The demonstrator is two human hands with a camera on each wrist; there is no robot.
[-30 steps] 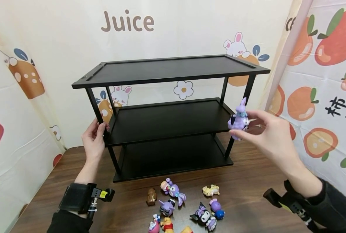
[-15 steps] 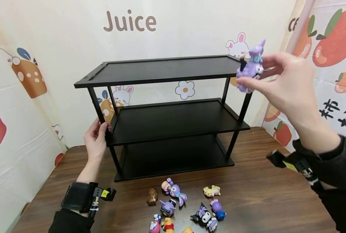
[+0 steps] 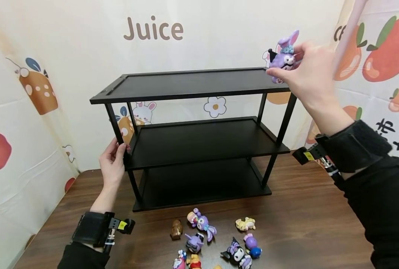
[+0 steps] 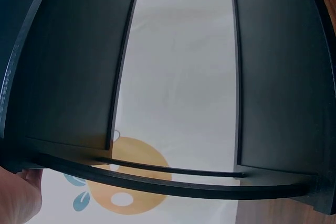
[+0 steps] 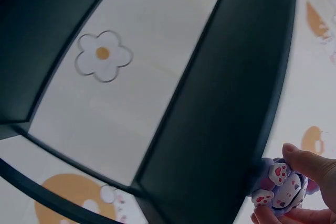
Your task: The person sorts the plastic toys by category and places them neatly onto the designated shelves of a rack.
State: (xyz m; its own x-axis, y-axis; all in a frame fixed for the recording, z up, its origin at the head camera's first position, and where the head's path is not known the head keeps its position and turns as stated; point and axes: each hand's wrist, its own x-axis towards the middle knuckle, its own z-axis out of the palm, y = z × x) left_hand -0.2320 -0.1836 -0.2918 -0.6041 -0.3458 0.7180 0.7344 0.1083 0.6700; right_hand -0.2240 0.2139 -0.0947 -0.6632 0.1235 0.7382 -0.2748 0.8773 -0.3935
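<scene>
Near the right end of the top board (image 3: 192, 83), the thumb (image 3: 276, 71) and fingers of the right hand (image 3: 315, 73) are pinching a lilac figure (image 3: 284, 58), standing apart only by its thickness. It is tilting a little, ears up, and its paw-printed soles are facing the right wrist view; whether it is touching the board, neither view is making plain. Compared with a second ago, the figure is sitting higher, having left the level of the middle board (image 3: 199, 144) for that of the top one. That change is probably bringing the top board, rather than the middle one, within easy reach.

Behind those fingers, the right hand is reaching up and leftward, showing its back, while the dark sleeve (image 3: 377, 201) is slanting up from the lower right.

Across from it, the left hand (image 3: 112, 162) is still gripping the left front post (image 3: 114, 123) at about the middle board's height, thumb in front and fingers curling round; it is seemingly keeping the frame steady. Its forearm is rising from the lower left.

Farther down, beyond the bottom board's (image 3: 203, 188) near edge, the toys (image 3: 203, 223) are lying loose on the table (image 3: 314, 220), apparently unmoved, with some running out of view.
</scene>
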